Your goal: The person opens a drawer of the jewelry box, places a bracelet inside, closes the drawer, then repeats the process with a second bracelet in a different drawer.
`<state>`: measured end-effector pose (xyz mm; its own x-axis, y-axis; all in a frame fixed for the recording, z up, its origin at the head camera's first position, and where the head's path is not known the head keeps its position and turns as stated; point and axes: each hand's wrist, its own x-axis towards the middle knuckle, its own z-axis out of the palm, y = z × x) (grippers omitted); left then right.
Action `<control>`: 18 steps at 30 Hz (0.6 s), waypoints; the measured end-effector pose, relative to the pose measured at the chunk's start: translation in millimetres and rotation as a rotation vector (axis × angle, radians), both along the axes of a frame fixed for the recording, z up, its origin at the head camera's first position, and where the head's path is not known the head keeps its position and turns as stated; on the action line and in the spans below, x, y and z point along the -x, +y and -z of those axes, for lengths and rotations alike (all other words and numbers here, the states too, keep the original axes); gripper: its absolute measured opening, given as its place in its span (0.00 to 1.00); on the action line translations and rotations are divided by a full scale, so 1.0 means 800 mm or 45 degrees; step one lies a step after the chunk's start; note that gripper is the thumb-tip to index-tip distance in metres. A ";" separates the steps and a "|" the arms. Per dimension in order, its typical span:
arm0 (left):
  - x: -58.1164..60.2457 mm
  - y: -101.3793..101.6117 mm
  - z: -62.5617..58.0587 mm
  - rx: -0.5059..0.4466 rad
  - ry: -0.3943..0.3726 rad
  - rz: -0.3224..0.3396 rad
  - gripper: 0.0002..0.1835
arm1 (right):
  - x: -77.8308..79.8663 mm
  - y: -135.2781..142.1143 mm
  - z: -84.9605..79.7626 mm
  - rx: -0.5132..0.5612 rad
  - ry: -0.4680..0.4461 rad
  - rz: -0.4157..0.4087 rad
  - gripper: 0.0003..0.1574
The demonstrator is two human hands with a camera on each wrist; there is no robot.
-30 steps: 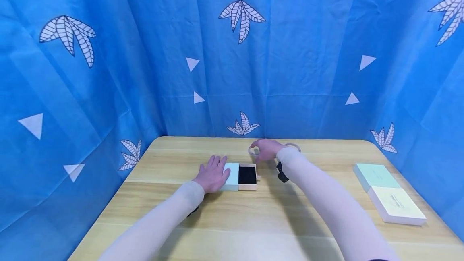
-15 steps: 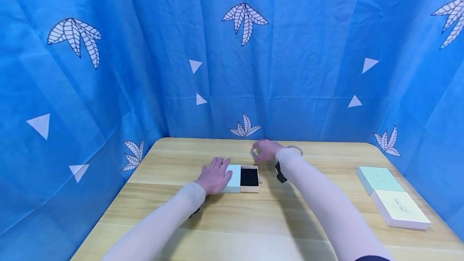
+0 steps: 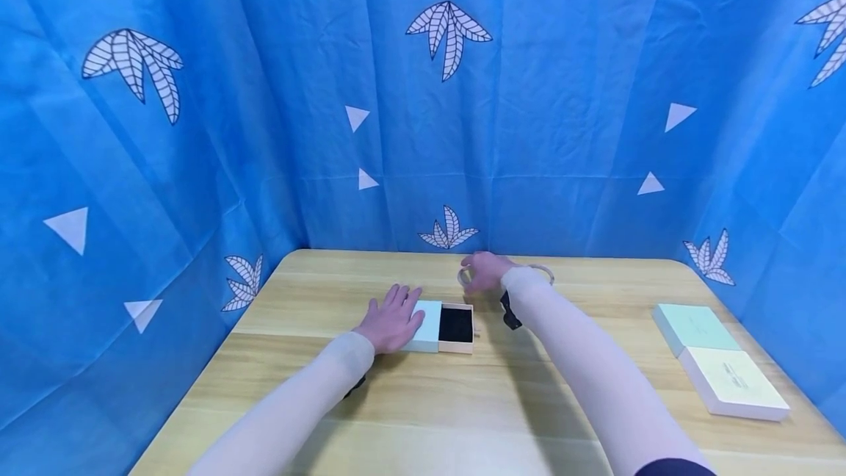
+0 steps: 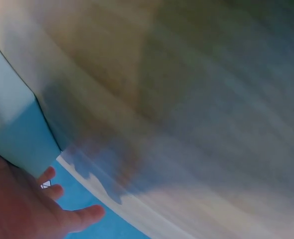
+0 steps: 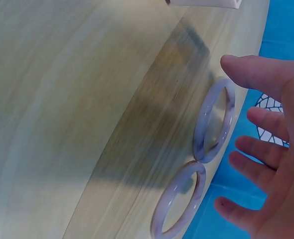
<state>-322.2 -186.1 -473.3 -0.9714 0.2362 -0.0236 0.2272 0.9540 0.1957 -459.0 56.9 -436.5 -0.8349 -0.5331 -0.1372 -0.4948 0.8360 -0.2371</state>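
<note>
My left hand [image 3: 391, 322] lies on the light blue sleeve [image 3: 428, 327] of a small slide-out box, fingers extended. The box's pale pink drawer [image 3: 456, 348], lined in black, is pulled partway out to the right. In the left wrist view, the hand [image 4: 32, 211] shows beside the sleeve [image 4: 17, 117]. Towards the table's far edge, my right hand [image 3: 487, 272] hovers by two pale, glossy bangles. One bangle [image 5: 203, 119] is just beside the thumb, apparently untouched; the other bangle [image 5: 163, 204] lies end to end with it. The right fingers are apart and relaxed, holding nothing.
At the right of the wooden table [image 3: 423, 402] are a mint green box [image 3: 697, 327] and a cream-topped box [image 3: 735, 378], touching each other. A blue patterned curtain [image 3: 562, 109] hangs behind the table and along both sides.
The head view has shifted slightly. Both hands keep nearly the same places, the left on the box sleeve and the right by the bangles.
</note>
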 end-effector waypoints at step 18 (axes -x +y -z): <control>0.000 0.001 0.002 -0.030 -0.018 -0.029 0.37 | 0.008 -0.005 0.012 -0.010 -0.038 0.061 0.44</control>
<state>-322.0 -185.4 -475.2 -0.9762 0.2147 -0.0320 0.2025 0.9539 0.2214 -465.2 52.7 -445.7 -0.8548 -0.4916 -0.1662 -0.4473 0.8604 -0.2443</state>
